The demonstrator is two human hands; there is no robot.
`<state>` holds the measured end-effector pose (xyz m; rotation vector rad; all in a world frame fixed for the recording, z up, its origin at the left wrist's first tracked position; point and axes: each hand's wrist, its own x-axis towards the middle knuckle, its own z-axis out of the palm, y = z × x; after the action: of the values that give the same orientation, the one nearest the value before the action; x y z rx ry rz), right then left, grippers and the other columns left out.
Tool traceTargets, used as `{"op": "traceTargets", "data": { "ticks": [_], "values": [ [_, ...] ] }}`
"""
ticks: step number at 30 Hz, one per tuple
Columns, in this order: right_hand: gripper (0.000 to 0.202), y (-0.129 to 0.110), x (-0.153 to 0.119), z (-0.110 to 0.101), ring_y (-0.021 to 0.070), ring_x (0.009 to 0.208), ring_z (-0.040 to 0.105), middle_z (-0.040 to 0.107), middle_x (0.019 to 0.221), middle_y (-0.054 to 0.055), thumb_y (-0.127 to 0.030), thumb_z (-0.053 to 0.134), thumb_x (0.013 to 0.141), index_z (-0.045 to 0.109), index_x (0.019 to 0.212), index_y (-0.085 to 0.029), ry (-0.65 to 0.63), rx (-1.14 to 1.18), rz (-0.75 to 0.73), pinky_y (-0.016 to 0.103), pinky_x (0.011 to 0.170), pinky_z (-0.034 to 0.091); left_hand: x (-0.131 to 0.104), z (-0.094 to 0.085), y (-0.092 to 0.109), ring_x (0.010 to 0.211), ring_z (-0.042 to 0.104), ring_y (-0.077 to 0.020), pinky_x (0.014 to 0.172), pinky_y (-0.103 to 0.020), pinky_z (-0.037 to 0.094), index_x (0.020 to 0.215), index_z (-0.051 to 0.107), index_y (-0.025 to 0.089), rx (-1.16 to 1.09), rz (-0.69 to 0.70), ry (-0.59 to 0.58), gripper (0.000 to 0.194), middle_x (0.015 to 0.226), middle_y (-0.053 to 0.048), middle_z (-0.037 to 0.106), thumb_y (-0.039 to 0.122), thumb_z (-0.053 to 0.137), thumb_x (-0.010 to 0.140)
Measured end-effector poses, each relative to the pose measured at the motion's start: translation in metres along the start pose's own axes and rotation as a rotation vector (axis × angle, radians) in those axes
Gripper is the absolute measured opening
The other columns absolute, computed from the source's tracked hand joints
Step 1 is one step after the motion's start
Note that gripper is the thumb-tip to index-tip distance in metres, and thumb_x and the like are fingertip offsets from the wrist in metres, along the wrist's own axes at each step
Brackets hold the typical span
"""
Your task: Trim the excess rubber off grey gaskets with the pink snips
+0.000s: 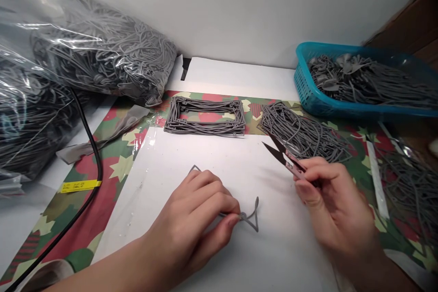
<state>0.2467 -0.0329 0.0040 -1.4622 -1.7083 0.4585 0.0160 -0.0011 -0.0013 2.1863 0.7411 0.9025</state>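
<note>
Loop (pixel 243 216) left of scissors (pixel 290 165), bags (pixel 112 50) left, basket (pixel 303 80) behind right

The head view looks forward and down at the nearby white sheet (pixel 239 164).

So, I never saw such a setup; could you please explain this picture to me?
There is no machine: these are a person's two bare hands, seen by a camera worn on the head, looking forward and down. The left hand pinches a thin grey piece over a white sheet. The right hand holds small snips, their blades apart. Farther back lie a rectangular grey stack and a looser grey pile. A blue basket of grey pieces stands at back right; clear bags of similar pieces are at left.
</note>
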Motion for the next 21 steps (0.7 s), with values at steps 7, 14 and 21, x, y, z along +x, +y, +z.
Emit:
{"op": "traceTargets", "data": {
  "ticks": [7,14,21],
  "values": [
    [0.006,-0.005,-0.007,0.006,0.0109,0.060,0.048,0.050,0.085,0.001,-0.023,0.048,0.095,0.044,0.092,-0.025,-0.014,0.179,0.067,0.023,0.049,0.042,-0.001,-0.001,0.000,0.072,0.043,-0.0147,0.065,-0.030,0.035,0.084,0.047,0.019,-0.024,-0.055,0.008,0.018,0.073,0.000,0.054,0.001,0.045,0.088],
    [0.007,-0.012,-0.010,0.002,0.0125,0.053,0.053,0.051,0.068,-0.001,-0.020,0.054,0.091,0.048,0.091,-0.024,-0.074,0.107,-0.094,0.022,0.040,0.043,0.002,0.000,-0.002,0.071,0.041,-0.0136,0.065,-0.028,0.035,0.081,0.045,0.019,-0.022,-0.087,0.055,0.020,0.071,0.001,0.052,0.002,0.042,0.090],
    [0.014,-0.020,-0.016,-0.014,0.0157,0.057,0.064,0.068,0.066,0.000,-0.017,0.050,0.092,0.059,0.101,-0.019,-0.150,-0.318,-0.541,0.029,0.057,0.053,-0.001,-0.001,-0.002,0.071,0.042,-0.0138,0.064,-0.028,0.036,0.083,0.048,0.018,0.020,-0.101,0.100,0.017,0.073,0.000,0.053,0.003,0.044,0.090]
  ]
}}
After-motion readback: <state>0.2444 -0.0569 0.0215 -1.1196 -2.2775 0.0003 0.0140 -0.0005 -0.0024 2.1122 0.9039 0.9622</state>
